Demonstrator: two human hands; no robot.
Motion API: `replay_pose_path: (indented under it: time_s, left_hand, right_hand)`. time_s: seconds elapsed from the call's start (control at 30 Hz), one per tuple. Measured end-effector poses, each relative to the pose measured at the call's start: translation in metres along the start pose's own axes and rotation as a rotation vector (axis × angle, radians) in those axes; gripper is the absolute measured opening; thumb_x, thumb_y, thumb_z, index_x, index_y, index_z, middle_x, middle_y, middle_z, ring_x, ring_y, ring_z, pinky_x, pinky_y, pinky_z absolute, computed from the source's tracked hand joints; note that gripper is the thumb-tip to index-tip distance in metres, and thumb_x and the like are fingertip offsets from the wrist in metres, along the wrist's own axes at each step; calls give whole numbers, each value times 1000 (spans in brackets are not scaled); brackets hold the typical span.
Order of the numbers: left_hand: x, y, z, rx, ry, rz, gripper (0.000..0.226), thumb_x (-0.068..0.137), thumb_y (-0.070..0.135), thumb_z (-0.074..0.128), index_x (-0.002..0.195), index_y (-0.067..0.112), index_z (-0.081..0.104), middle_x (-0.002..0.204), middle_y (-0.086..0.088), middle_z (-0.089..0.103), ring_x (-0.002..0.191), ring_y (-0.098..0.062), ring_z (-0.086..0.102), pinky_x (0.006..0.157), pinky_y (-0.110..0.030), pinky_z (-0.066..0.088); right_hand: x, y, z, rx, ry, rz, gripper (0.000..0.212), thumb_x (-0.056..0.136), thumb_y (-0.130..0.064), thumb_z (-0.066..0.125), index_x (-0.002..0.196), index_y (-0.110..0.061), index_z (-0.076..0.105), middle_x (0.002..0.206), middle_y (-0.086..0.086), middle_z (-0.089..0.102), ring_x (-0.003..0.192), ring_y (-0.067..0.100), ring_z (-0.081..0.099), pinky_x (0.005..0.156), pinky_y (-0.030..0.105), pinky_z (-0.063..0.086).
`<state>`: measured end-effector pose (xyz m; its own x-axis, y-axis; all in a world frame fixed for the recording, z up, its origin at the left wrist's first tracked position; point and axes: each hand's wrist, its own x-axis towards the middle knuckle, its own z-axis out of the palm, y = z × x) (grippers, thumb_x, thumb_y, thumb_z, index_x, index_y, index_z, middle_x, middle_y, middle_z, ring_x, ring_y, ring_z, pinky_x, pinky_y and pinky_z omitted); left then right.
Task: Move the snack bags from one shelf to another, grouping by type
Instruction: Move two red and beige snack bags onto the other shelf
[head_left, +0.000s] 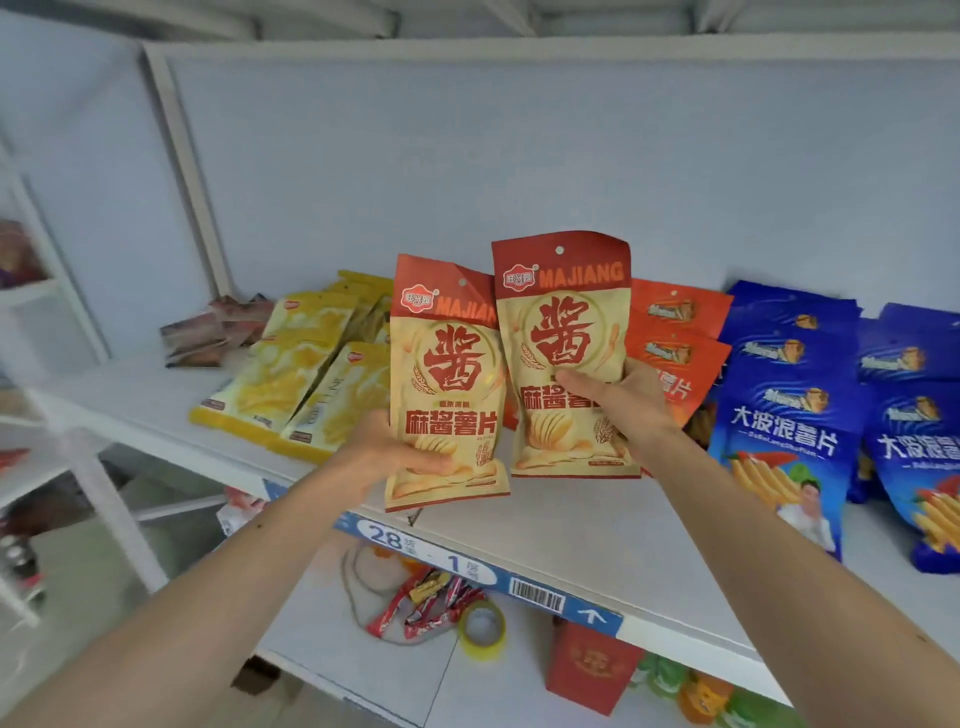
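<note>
Both forearms are reaching in from the bottom corners; the left hand (395, 452) is gripping one cream-and-red Majiang bag (447, 384) at frame centre, thumb across its lower front. Just right, the right hand (618, 400) is pinching a second Majiang bag (566, 353), both bags upright above the white shelf (545, 525), with yellow bags (306, 374) lying left, orange bags (675, 338) and blue bags (795, 395) right.

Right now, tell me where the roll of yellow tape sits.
Head view, lower centre: the yellow tape roll lies on the lower shelf, between red snack packets and a red box.
</note>
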<state>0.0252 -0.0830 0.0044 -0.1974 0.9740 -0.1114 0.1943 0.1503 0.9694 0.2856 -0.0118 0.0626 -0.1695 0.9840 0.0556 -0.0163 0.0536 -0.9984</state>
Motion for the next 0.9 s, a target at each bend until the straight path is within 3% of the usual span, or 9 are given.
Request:
replay_pose_path:
  time_s: [0.13,0.37,0.53,0.8,0.9]
  left_hand:
    - [-12,-14,-78,-12,79,4,59,49,5,94,103,16,73,97,2,78,93,-13,73,79,-29,57]
    - [-29,-35,-217,-12,162,-11,63,50,7,93,108,13,71,101,0,77,95,-17,73,86,-41,57]
    - [-39,-55,-302,-15,252,-23,55,53,6,92,104,17,72,98,4,78,92,-13,73,82,-35,57]
    - [-46,-92,-413,-47,423,-43,48,59,-5,88,101,13,73,90,3,78,80,-9,74,59,-18,57]
    - [-49,-106,-452,-66,492,-42,54,57,-7,88,105,11,72,97,-2,78,89,-16,74,67,-24,59]
  right_hand:
    - [11,-5,82,33,-88,2,30,74,-9,85,95,-19,67,91,2,77,71,13,77,54,27,60]
    - [26,-3,232,93,-215,25,35,72,-7,86,99,-16,67,99,7,78,81,20,77,63,33,63]
    - [37,1,329,124,-308,37,33,73,-3,84,98,-16,66,89,2,77,69,12,76,53,26,60]
    - [72,12,472,106,-510,49,35,71,-3,86,102,-10,70,95,10,79,83,25,78,70,39,63]
    - [87,17,526,104,-612,53,38,69,-4,87,102,-12,70,98,10,79,89,29,77,81,50,61]
